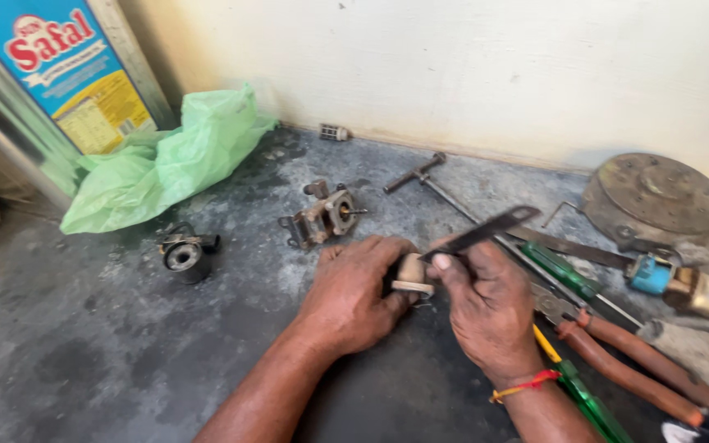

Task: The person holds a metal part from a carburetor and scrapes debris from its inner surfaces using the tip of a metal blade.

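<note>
Two hands meet low over the grey floor (84, 344), head view. The left hand (353, 294) clenches round a small pale part (411, 275), pinning it just above the floor. The right hand (486, 305) pinches a thin dark blade (486, 229), whose near end touches the part. Beside the right wrist lie red-handled pliers (629, 361) and a green screwdriver (586, 400). Beyond the knuckles sits a rusty metal assembly (322, 215), and a green plastic bag (166, 160) further left.

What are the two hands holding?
Left hand grips a small cream-coloured part around its body; right hand pinches a thin dark metal blade near its lower end.
</note>
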